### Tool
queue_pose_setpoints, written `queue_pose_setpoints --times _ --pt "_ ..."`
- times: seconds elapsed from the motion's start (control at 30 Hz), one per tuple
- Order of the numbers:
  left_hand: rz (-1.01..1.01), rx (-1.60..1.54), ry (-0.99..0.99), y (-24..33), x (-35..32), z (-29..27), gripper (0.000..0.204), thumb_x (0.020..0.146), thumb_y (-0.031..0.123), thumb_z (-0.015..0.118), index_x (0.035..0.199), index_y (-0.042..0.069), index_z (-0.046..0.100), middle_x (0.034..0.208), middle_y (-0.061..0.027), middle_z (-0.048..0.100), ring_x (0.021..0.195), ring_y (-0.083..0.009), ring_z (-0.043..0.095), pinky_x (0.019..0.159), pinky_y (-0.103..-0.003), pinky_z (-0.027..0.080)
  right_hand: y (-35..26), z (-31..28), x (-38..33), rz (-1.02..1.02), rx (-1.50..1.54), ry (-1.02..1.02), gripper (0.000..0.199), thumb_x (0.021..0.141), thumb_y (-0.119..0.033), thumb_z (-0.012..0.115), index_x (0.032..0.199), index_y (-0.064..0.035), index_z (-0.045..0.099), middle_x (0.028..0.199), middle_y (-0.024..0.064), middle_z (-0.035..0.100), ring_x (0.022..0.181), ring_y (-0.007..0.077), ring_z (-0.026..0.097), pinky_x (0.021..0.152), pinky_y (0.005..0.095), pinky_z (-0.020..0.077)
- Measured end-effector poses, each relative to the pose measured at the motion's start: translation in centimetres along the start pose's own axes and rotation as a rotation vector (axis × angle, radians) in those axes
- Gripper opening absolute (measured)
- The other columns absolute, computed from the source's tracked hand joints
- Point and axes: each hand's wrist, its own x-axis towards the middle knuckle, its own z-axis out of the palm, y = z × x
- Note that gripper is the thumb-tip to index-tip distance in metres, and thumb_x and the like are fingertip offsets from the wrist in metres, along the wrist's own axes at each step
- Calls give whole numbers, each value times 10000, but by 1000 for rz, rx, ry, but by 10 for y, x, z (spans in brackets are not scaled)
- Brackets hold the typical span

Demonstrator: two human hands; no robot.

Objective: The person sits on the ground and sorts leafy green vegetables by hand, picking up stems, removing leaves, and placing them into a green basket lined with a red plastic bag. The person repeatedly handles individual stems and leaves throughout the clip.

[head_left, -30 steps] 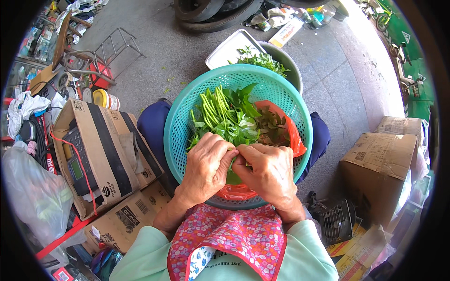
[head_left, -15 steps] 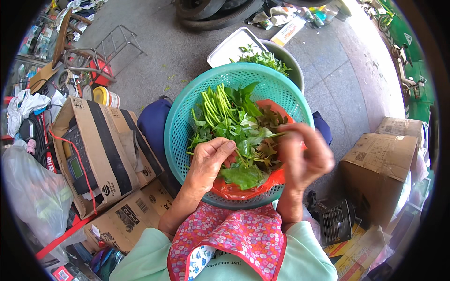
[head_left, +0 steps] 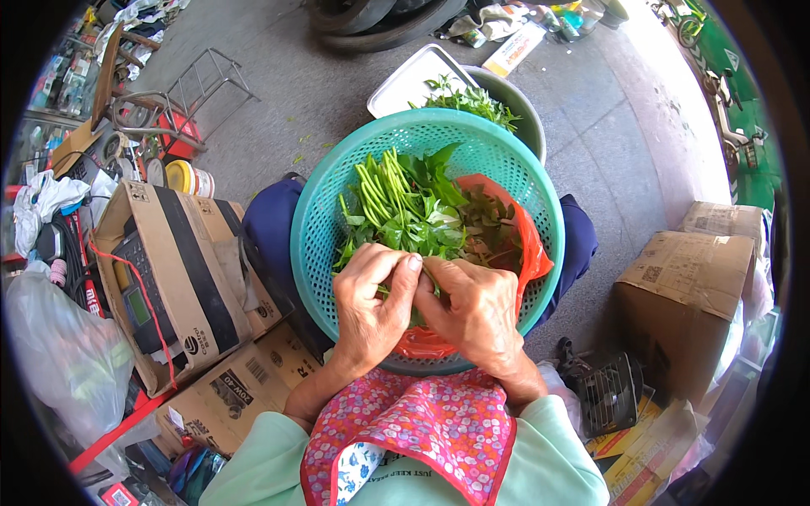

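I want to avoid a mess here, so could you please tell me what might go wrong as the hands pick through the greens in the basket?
1. The round teal plastic basket seems to rest on the person's lap, not on a table; a hard tug by the left hand or right hand might tip it.
2. The leafy green stems are heaped high, so some might slide over the rim onto the grey floor.
3. The thin red plastic bag under the leaves might tear.

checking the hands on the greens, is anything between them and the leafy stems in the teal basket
Nothing visible does. The left hand and right hand already rest together on the leafy greens inside the teal basket, beside the red plastic bag.
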Motion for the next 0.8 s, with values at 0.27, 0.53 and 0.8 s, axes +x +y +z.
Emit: queue_pose_setpoints --times 0.27,0.53,0.8 --pt "158 69 -71 9 4 -14 78 857 28 669 794 -18 667 731 -105 623 656 -268 569 596 -357 445 1 -7 4 -178 -16 -76 127 720 -87 716 783 -35 619 569 62 526 467 241 556 423 365 429" --pt "-463 -809 3 -14 2 -19 220 948 190 627 866 1 704 752 -64 684 685 -121 621 622 -247 458 3 -32 34 -331 5 431 184 656 42 567 794 21 687 572 60 589 454 133 549 472 260 450" --pt "-207 -111 360 -47 60 -74 178 921 126 652 965 -42 693 829 -73 691 746 -90 588 661 -251 472 79 -42 133 -157 -254 695 139 795 -124 657 890 -74 746 699 74 643 581 225 631 561 320 490"
